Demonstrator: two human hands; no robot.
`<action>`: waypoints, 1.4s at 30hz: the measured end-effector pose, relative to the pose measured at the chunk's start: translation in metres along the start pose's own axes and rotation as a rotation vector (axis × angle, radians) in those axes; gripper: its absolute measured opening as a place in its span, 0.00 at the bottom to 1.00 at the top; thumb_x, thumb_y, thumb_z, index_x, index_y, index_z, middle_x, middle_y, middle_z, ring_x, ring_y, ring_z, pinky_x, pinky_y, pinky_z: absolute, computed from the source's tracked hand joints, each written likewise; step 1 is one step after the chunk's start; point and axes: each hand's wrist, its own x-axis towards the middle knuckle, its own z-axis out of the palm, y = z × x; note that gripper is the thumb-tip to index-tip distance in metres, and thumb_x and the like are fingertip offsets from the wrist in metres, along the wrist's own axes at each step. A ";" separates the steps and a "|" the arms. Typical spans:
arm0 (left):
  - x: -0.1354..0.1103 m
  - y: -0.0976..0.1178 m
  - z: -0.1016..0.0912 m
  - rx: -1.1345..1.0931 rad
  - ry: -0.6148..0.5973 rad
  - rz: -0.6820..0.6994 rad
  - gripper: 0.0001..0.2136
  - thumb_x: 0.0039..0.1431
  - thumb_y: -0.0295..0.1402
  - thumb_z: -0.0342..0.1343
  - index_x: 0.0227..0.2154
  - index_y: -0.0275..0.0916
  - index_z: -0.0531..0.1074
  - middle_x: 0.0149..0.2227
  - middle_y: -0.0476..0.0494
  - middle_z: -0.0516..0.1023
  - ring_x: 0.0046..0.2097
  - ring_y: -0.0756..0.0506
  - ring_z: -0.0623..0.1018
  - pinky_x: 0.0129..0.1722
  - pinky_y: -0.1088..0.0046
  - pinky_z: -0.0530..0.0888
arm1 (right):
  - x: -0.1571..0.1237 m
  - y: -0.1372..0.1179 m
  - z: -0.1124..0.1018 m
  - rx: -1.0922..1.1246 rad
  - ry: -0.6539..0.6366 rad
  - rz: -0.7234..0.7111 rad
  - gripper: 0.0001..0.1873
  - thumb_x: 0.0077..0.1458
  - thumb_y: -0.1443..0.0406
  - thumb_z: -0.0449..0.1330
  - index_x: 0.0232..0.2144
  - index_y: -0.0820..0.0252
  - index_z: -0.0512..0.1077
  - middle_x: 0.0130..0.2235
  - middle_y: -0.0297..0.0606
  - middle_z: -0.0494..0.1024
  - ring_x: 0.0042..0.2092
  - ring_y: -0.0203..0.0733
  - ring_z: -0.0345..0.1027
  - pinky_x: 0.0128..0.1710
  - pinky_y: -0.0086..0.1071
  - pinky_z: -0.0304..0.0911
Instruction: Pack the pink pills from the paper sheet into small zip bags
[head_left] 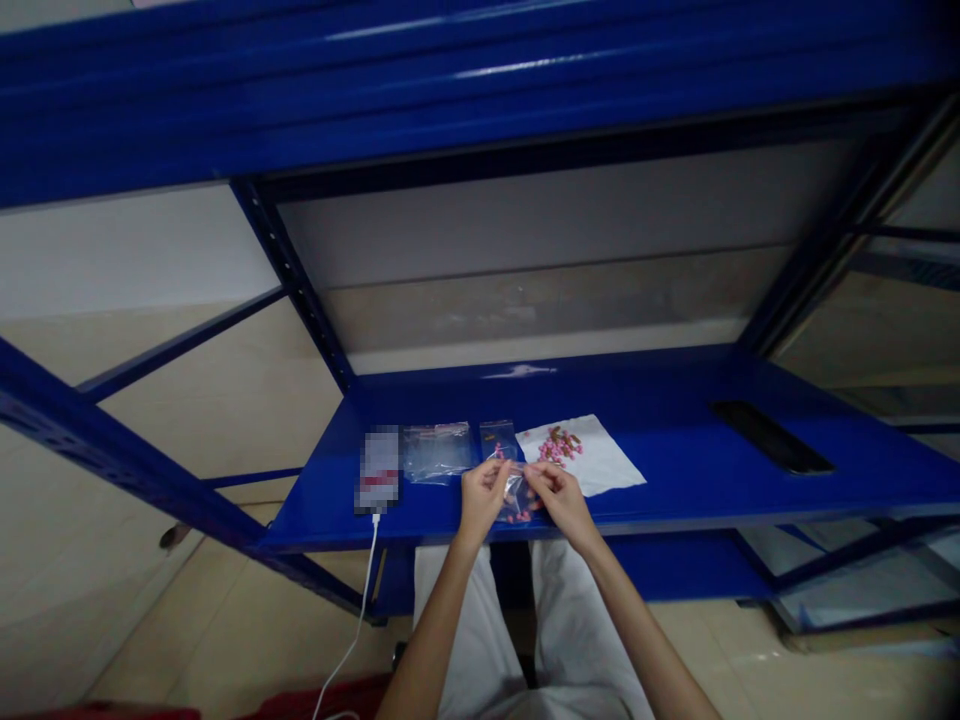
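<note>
Small clear plastic bag (516, 492), with pink pieces (519, 515) bunched low inside it, is pinched at its top edge between the left hand (480, 500) and right hand (561, 502), just over the front edge of a blue steel shelf (675, 450). At 1 o'clock lies a white paper sheet (600, 462) scattered with pink-and-green bits (559, 445). At 11 o'clock sit a wider clear bag (436, 452) and a smaller clear bag (499, 440); at 9 o'clock, a black phone with a blurred screen (379, 468) trails a white cable (364, 600).
</note>
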 end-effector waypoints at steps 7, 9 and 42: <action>0.003 -0.007 0.002 -0.002 0.043 -0.008 0.11 0.51 0.40 0.55 0.26 0.35 0.70 0.25 0.48 0.75 0.19 0.54 0.71 0.17 0.82 0.66 | 0.001 -0.001 0.003 -0.019 0.008 0.019 0.19 0.42 0.51 0.62 0.30 0.61 0.72 0.21 0.32 0.69 0.23 0.36 0.64 0.18 0.27 0.65; 0.003 -0.008 0.002 0.014 0.032 -0.016 0.13 0.52 0.42 0.54 0.26 0.36 0.69 0.24 0.49 0.74 0.18 0.54 0.71 0.17 0.81 0.66 | 0.001 -0.001 0.003 -0.011 0.035 0.010 0.19 0.42 0.52 0.63 0.30 0.61 0.73 0.23 0.34 0.71 0.23 0.36 0.64 0.18 0.28 0.65; 0.002 -0.008 -0.001 0.269 -0.109 0.186 0.13 0.59 0.35 0.46 0.26 0.38 0.74 0.24 0.47 0.76 0.21 0.52 0.71 0.23 0.79 0.67 | 0.003 0.003 -0.003 -0.036 0.040 0.004 0.15 0.45 0.54 0.61 0.26 0.60 0.70 0.21 0.31 0.68 0.21 0.33 0.62 0.19 0.25 0.60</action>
